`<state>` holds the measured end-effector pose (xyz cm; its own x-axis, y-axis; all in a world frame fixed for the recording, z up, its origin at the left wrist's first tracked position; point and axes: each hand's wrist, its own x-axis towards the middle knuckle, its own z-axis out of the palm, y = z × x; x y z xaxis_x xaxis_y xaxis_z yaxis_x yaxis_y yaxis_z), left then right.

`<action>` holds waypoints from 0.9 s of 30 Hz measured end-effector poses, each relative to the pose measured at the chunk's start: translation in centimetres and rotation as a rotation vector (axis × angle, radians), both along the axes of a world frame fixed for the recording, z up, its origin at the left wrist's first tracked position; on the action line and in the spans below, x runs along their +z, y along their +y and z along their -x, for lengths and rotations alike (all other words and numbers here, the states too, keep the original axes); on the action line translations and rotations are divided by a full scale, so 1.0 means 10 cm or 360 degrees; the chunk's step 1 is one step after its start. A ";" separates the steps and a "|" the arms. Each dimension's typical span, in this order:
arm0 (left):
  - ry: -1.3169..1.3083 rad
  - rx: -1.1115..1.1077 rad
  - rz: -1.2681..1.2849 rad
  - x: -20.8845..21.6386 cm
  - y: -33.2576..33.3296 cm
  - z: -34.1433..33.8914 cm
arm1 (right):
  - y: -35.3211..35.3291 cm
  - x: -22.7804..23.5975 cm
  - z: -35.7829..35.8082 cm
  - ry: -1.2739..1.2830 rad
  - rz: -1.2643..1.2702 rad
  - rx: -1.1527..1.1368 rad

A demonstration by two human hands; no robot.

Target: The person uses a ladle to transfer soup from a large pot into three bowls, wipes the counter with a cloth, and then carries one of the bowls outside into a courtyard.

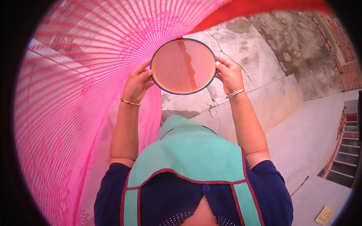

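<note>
Both hands up, hoop held out front against the pink net.

Left hand (136,83) grips the hoop (183,66) at its left rim, fingers curled tight on the blue edge; right hand (229,75) clamps the right rim the same way; the hoop sits between them, pinkish cloth stretched flat inside; pink net (75,98) fills the left side; grey wall (264,49) behind; bangle on each wrist.

We stand over a cracked, stained concrete floor (264,49) in bright daylight. A red brick wall (345,64) runs along the right, with grey steps (345,154) descending below it.
</note>
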<state>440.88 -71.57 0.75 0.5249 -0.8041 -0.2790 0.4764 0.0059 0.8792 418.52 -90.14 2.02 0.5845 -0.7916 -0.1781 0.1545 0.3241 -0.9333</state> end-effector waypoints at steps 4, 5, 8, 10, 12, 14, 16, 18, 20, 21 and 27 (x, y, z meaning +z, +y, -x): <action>-0.0041 0.0064 0.0013 -0.10 -0.69 -0.68 | -0.73 -0.15 -0.73 0.0017 0.0010 0.0039; -0.0026 0.0056 0.0036 -0.17 -0.83 -0.84 | -0.90 -0.21 -0.90 0.0023 0.0021 0.0060; -0.0051 0.0023 0.0094 -0.48 -1.28 -1.42 | -1.42 -0.42 -1.47 0.0023 0.0057 0.0123; -0.0083 0.0028 0.0130 -0.64 -1.57 -1.79 | -1.75 -0.57 -1.85 0.0032 0.0070 0.0152; -0.0106 0.0065 0.0167 -0.74 -1.87 -2.09 | -2.08 -0.67 -2.24 0.0029 0.0109 0.0190; -0.0062 0.0182 0.0103 -0.91 -2.15 -2.42 | -2.41 -0.86 -2.66 0.0037 0.0093 0.0248; -0.0074 0.0208 0.0118 -1.08 -2.40 -2.78 | -2.71 -1.05 -3.10 0.0118 0.0118 0.0268; 0.0033 0.0323 0.0037 -1.39 -2.63 -3.06 | -2.97 -1.28 -3.44 0.0168 0.0101 0.0305; 0.0044 0.0373 0.0024 -1.51 -2.87 -3.47 | -3.27 -1.42 -3.94 0.0188 0.0094 0.0346; 0.0052 0.0391 0.0022 -1.57 -2.98 -3.67 | -3.42 -1.50 -4.20 0.0199 0.0092 0.0366; 0.0035 0.0549 0.0056 -1.95 -3.64 -5.26 | -4.27 -1.94 -6.04 0.0212 0.0052 0.0543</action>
<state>493.43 -107.96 -18.76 0.7618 -0.5895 -0.2686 0.4597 0.1998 0.8653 478.91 -132.87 -17.39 0.7894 -0.5614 -0.2484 -0.0811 0.3056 -0.9487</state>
